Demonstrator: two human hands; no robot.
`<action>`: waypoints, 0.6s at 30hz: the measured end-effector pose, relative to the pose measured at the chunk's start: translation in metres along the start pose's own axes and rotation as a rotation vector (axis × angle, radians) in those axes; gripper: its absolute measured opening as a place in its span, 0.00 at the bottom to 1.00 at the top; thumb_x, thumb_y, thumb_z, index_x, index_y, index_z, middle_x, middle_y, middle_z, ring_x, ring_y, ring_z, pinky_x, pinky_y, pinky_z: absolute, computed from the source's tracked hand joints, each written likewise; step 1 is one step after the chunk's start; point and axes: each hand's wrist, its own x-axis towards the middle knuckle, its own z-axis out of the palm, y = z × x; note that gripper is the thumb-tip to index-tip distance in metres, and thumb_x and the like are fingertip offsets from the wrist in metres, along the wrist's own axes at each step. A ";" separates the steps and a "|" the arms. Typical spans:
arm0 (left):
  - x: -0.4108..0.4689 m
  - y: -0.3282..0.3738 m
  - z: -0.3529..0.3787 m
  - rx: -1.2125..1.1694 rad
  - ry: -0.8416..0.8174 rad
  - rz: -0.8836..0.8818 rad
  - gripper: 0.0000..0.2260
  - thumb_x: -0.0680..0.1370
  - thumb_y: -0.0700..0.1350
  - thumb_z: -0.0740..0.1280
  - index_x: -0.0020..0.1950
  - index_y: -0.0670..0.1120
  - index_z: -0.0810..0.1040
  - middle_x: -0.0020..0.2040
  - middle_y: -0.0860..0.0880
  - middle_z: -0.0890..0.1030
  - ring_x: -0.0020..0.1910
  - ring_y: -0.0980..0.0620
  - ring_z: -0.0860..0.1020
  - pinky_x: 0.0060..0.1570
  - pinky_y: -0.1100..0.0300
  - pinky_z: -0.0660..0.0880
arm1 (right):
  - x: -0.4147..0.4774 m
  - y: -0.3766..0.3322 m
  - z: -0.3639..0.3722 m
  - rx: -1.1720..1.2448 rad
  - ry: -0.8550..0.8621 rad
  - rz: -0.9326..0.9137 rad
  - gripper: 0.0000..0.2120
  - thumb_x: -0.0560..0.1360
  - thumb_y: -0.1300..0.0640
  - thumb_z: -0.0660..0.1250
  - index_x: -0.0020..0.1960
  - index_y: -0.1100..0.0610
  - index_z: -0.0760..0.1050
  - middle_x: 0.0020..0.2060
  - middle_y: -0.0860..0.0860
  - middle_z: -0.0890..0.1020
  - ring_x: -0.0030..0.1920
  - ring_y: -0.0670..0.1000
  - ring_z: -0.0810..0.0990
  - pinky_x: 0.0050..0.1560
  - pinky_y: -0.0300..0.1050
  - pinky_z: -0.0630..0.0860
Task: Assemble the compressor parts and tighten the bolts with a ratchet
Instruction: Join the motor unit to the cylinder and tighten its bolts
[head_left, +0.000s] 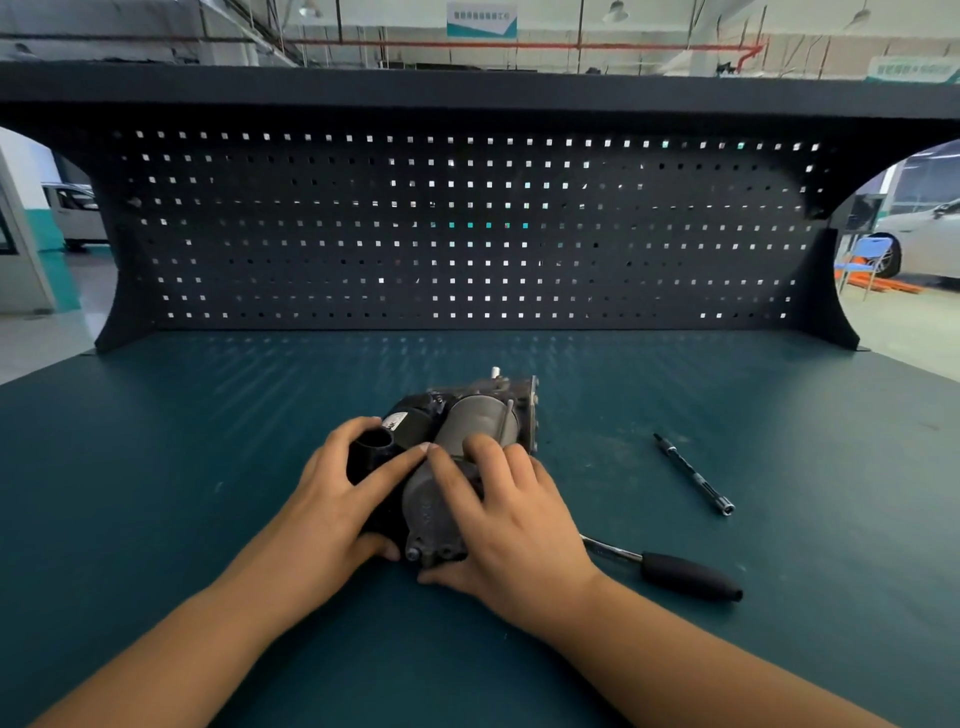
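The ratchet (691, 576) lies on the desk (208, 467) at 4 o'clock from the compressor (478, 421). Its black grip points away to the right, and its head end is hidden under the right hand (511, 525). A slim dark bar with a bright metal tip (693, 474) lies apart at 3 o'clock, slanted and touching nothing. Both forearms come in from 6 o'clock and cover the near half of the compressor.

The desk has a dark teal mat, scuffed and dusty near the middle. Behind it, at 12 o'clock, stands a black pegboard (467, 228) under a black shelf (467, 88). Beyond is a workshop hall: a pale car (924, 234) and a blue chair (857, 260) at 2 o'clock, and a white van (78, 213) at 10 o'clock.

Count: one compressor, one ratchet, one slim bar, two hands.

The compressor sits at the middle of the desk. The left hand (337, 493) has its fingers curled round the black round end — thumb at the near side. The right hand's fingers wrap over the grey cylinder, gripping it, with the thumb at the near lower edge.
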 end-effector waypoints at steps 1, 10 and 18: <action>0.000 0.000 0.000 0.006 -0.005 0.002 0.49 0.64 0.43 0.78 0.66 0.74 0.48 0.70 0.55 0.51 0.69 0.50 0.57 0.64 0.60 0.58 | 0.002 0.002 -0.004 0.024 0.020 -0.012 0.42 0.56 0.31 0.73 0.61 0.57 0.76 0.51 0.55 0.74 0.40 0.54 0.78 0.38 0.45 0.78; -0.003 0.000 0.003 0.035 -0.048 -0.007 0.46 0.69 0.49 0.74 0.67 0.72 0.40 0.70 0.57 0.46 0.70 0.53 0.54 0.67 0.59 0.58 | 0.000 0.069 -0.020 0.184 -0.512 0.459 0.19 0.75 0.38 0.59 0.52 0.54 0.70 0.50 0.51 0.74 0.52 0.54 0.74 0.44 0.45 0.69; -0.008 0.009 -0.002 -0.014 -0.104 -0.078 0.45 0.68 0.52 0.74 0.66 0.73 0.42 0.70 0.64 0.39 0.72 0.56 0.52 0.69 0.59 0.61 | -0.021 0.068 -0.012 0.222 -0.791 0.420 0.22 0.76 0.35 0.56 0.40 0.54 0.67 0.51 0.55 0.78 0.51 0.59 0.77 0.40 0.45 0.65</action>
